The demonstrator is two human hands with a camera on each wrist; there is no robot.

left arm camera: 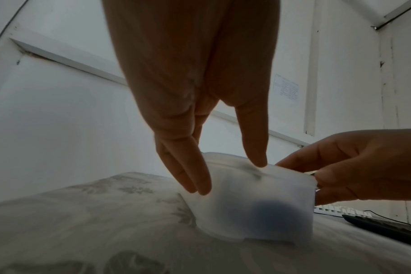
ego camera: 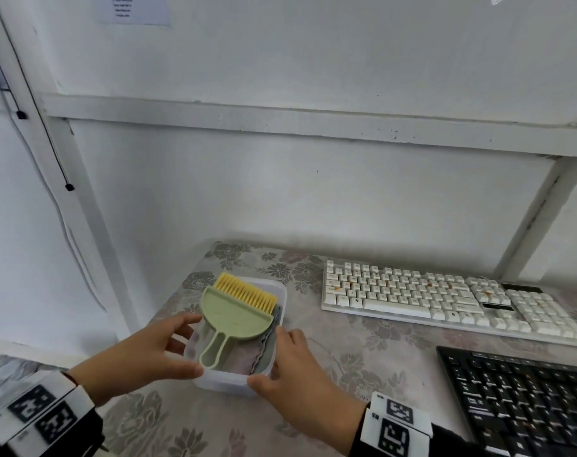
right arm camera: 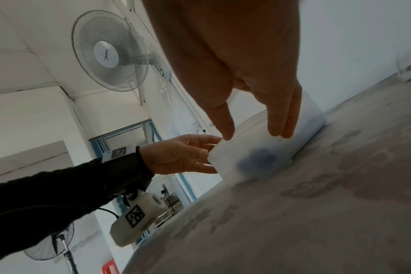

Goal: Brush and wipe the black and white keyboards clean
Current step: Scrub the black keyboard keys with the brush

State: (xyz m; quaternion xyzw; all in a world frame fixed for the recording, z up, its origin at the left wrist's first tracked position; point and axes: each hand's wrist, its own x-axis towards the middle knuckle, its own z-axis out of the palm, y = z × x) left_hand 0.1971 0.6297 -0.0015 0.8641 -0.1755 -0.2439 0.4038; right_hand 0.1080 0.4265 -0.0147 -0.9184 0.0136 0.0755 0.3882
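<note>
Two hands, left (ego camera: 138,352) and right (ego camera: 297,374), fingers straight, touch one translucent plastic box (ego camera: 227,382) holding one green yellow-bristled brush (ego camera: 239,313); two keyboards: white (ego camera: 445,298), black (ego camera: 524,394).

A container (ego camera: 280,293) sits on the table (ego camera: 363,351), left of two keyboards. The brush (ego camera: 239,313) lies in it on folded cloths (ego camera: 264,352). The white keyboard (ego camera: 445,301) lies behind the black keyboard (ego camera: 524,400).
</note>
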